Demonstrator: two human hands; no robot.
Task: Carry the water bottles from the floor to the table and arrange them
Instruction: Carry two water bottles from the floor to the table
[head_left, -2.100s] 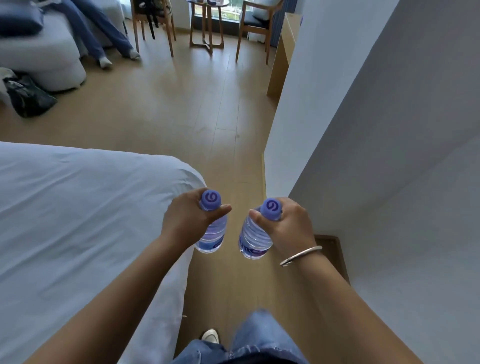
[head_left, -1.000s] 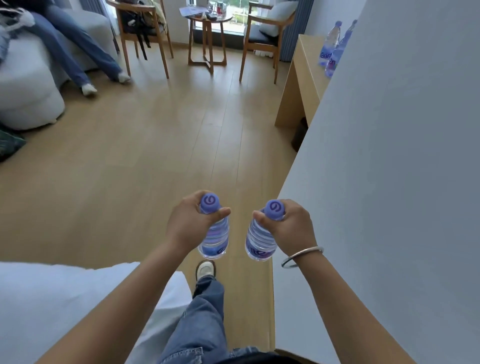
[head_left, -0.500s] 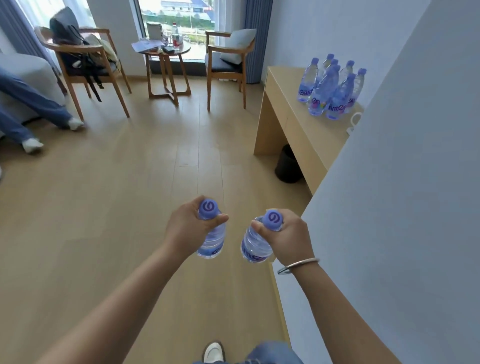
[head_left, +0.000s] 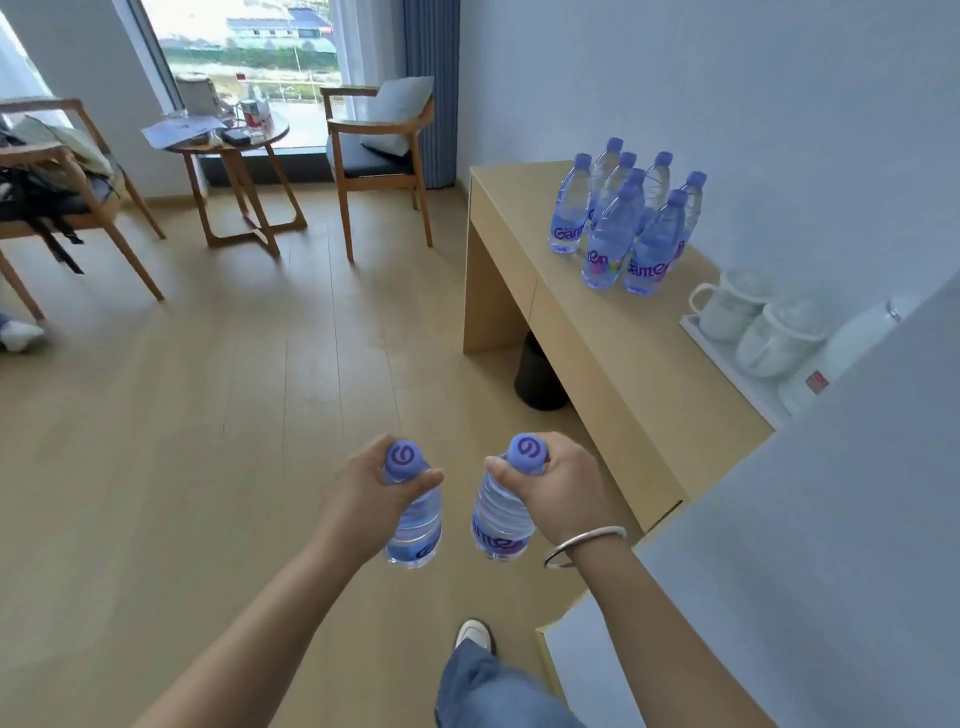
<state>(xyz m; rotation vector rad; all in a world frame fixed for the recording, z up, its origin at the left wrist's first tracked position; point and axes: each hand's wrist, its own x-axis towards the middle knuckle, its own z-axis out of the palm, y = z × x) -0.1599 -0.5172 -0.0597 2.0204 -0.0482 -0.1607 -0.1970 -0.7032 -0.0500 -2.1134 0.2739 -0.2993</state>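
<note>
The carrying step is in hand: the person walks over the wooden floor (head_left: 208, 441) with one water bottle in each grip, not yet at the desk. On the left, the left hand (head_left: 358, 493) is clenched round the neck of the left bottle (head_left: 415, 525), thumb laid across just below its purple cap. That bottle hangs close to upright, cap up toward the camera, long axis near vertical. Just beside it, apart, the right hand (head_left: 566, 493) grasps the neck of the right bottle (head_left: 498, 519) the same way; its base tips slightly inward to the left. Further right and ahead stands the desk (head_left: 613, 332), carrying a tight cluster of upright bottles (head_left: 623, 223) and, nearer, a tray of white cups (head_left: 748, 322). The next move likely calls for reaching the desk, lifting both bottles over its edge and setting them upright beside the cluster.
</note>
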